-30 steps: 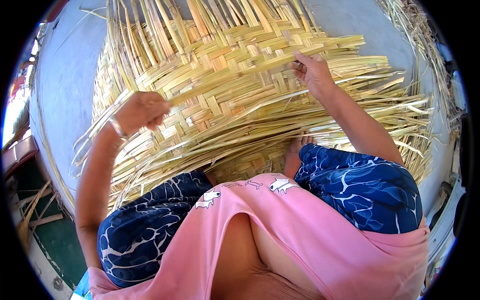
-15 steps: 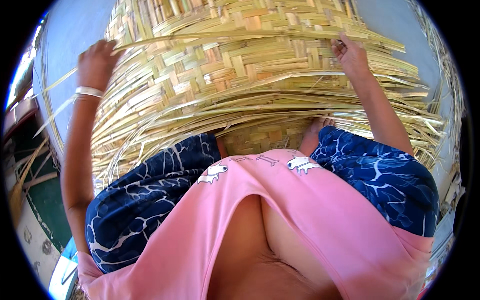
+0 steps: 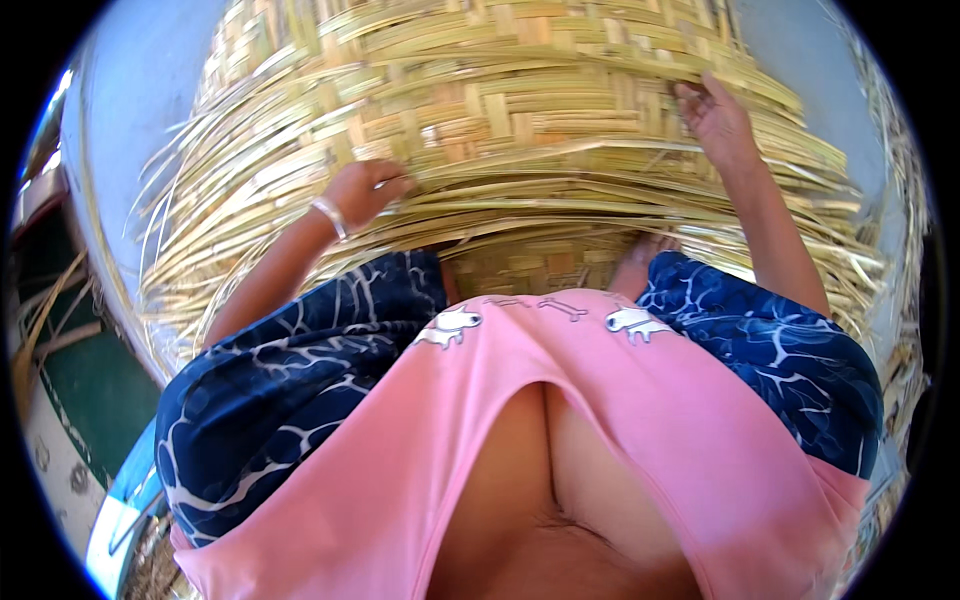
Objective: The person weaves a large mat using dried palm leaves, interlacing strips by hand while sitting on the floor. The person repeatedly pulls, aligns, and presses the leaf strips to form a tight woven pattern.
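A half-woven mat (image 3: 480, 110) of pale yellow-green plant strips spreads out in front of me. My left hand (image 3: 365, 195), with a pale bangle at its wrist, is over the near left part of the weave. Its fingers are curled and close to the long loose strips (image 3: 520, 200); whether a strip is between them is hidden. At the mat's right side, my right hand (image 3: 720, 125) rests by a long crosswise strip (image 3: 600, 65). The fingers there are partly bent and apart, the index finger reaching out, with nothing visibly gripped.
My bare foot (image 3: 640, 265) and both bent knees in blue patterned cloth border the mat's near edge. Loose strip ends fan out on both sides over the grey floor (image 3: 115, 130). More strips lie along the far right (image 3: 905, 200). A blue object (image 3: 130, 500) sits at lower left.
My left hand has let go of the long crosswise strip at the far left and come inward and nearer. That strip now lies down on the weave. My right hand has shifted slightly right, its fingers loosening.
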Action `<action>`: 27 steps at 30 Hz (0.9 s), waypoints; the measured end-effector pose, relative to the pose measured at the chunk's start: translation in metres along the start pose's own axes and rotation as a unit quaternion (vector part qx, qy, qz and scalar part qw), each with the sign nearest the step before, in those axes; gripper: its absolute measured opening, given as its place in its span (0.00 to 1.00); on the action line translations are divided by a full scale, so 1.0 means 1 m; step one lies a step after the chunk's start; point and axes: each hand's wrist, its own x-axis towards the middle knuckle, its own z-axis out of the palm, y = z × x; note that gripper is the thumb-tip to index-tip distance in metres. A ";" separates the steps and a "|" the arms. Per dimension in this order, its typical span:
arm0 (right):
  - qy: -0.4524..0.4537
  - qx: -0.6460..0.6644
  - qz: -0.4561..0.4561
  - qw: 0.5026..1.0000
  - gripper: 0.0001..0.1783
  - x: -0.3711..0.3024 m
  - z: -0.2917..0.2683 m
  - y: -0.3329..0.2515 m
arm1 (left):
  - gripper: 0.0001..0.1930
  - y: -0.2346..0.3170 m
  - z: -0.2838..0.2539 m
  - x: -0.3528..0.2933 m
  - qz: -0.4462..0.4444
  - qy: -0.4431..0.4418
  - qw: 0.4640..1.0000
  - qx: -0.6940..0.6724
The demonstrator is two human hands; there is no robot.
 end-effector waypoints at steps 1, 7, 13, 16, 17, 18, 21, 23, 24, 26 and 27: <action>-0.008 -0.028 0.024 0.999 0.14 -0.004 0.005 -0.002 | 0.13 -0.001 -0.003 -0.002 -0.001 0.003 1.000 -0.004; -0.163 -0.526 -0.071 0.832 0.23 -0.059 0.041 -0.010 | 0.12 0.006 -0.018 -0.002 0.004 0.085 0.996 -0.017; -0.155 -0.734 -0.272 0.603 0.15 -0.067 0.030 -0.007 | 0.12 0.004 -0.040 -0.009 -0.073 0.136 0.982 -0.111; -0.118 -0.723 -0.314 0.604 0.14 -0.069 0.034 -0.016 | 0.16 0.014 -0.051 -0.014 -0.151 0.009 0.910 -0.386; -0.108 -0.722 -0.320 0.603 0.14 -0.070 0.037 -0.020 | 0.17 0.015 -0.051 -0.016 -0.161 0.014 0.902 -0.401; -0.115 -0.714 -0.323 0.610 0.14 -0.070 0.037 -0.019 | 0.18 0.013 -0.051 -0.020 -0.173 0.020 0.893 -0.415; -0.152 -0.706 -0.288 0.629 0.16 -0.075 0.035 -0.020 | 0.13 -0.017 -0.055 -0.024 -0.156 0.008 0.957 -0.246; -0.192 -0.720 -0.209 0.633 0.19 -0.085 0.042 -0.032 | 0.11 -0.034 -0.057 -0.029 -0.123 0.042 0.987 -0.098; -0.196 -0.724 -0.194 0.633 0.20 -0.085 0.042 -0.031 | 0.12 -0.040 -0.060 -0.032 -0.135 0.048 0.988 -0.053; -0.203 -0.731 -0.163 0.631 0.23 -0.086 0.039 -0.029 | 0.12 -0.053 -0.067 -0.037 -0.156 0.062 0.985 0.036; -0.197 -0.736 -0.167 0.626 0.23 -0.087 0.038 -0.030 | 0.12 -0.064 -0.066 -0.042 -0.139 0.085 0.985 0.057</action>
